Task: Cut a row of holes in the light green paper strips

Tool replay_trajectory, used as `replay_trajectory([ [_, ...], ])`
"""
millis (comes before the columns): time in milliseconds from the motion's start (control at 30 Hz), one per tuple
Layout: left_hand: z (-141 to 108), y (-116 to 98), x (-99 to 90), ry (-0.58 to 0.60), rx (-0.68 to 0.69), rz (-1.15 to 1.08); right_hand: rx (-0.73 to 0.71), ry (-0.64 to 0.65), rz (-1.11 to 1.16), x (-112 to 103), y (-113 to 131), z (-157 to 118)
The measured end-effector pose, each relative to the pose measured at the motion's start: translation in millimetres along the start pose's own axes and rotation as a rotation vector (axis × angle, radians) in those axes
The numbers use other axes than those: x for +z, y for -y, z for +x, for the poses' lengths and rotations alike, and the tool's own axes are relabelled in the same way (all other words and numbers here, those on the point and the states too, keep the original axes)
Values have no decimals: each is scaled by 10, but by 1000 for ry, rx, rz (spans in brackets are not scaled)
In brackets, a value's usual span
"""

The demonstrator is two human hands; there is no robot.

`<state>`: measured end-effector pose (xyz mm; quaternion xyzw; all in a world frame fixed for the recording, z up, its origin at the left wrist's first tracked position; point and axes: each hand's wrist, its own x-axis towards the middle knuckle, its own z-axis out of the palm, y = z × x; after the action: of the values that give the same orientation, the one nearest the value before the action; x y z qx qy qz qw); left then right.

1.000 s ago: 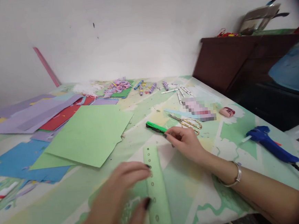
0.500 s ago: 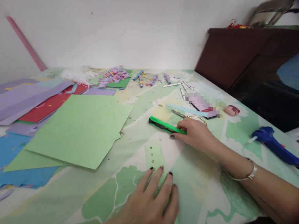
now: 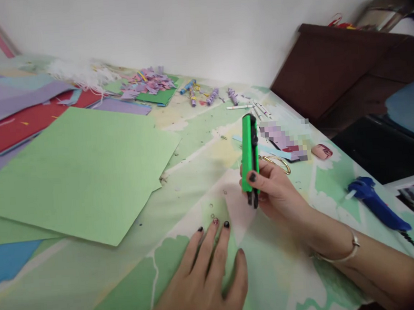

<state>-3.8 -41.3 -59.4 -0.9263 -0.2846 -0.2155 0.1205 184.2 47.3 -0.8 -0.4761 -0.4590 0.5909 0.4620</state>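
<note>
Left hand [image 3: 206, 279] spread palm-down, fingers parted, over a marked pale green strip [image 3: 212, 211] on the counter [image 3: 182, 209]; most of the strip is hidden. Right hand [image 3: 276, 188] pinches a green tool [image 3: 247, 156], upright, between thumb and fingers; gold-handled scissors [image 3: 287, 168] lie just behind. Good handling probably asks for light, even pressure on the strip, fingertips beside its small rings, and a firm, unhurried pinch.

On the desk [image 3: 191, 187], scissors [image 3: 283, 164] are placed just beyond the right grip [image 3: 279, 187], paper sheets [image 3: 83, 174] left, a glue gun [image 3: 381, 206] right.
</note>
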Motion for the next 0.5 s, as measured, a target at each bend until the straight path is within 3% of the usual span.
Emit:
replay_trajectory([
  [67, 12, 36, -46, 34, 60, 29, 74, 18, 49, 113, -35, 9],
  [133, 16, 67, -77, 1, 35, 50, 95, 32, 89, 182, -62, 26],
  [300, -34, 44, -12, 10, 18, 52, 3, 48, -2, 122, -115, 62],
  [400, -41, -33, 37, -20, -83, -9, -83, 84, -191, 29, -127, 82],
  [500, -12, -105, 31, -11, -213, -75, 4, 189, -243, -29, -100, 109],
])
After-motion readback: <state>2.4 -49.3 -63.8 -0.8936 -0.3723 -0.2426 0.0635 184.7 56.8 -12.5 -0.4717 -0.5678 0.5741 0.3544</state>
